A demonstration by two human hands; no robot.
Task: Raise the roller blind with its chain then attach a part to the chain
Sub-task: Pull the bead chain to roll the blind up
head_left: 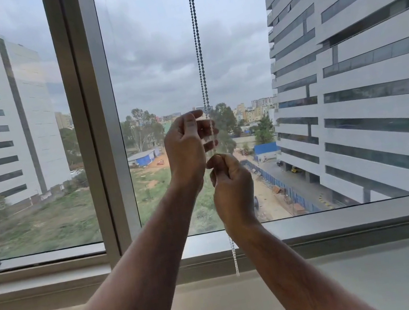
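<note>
— Where's the chain [198, 47]?
— It hangs straight down the window pane [154, 55], long axis vertical.
— And the grips?
— Left hand [188, 146], higher, has fingers loosely curled around it; right hand [230, 177] pinches it just below.

Beaded chain [198, 47] dark grey above, white below; window frame [99, 118] beige-grey.

The one camera sits on the person's head, close to the window [180, 50], and looks straight out through the glass and a little down over both arms, so the sill [344, 223] lies low in the picture and tall buildings [360, 74] stand far off outside.
</note>
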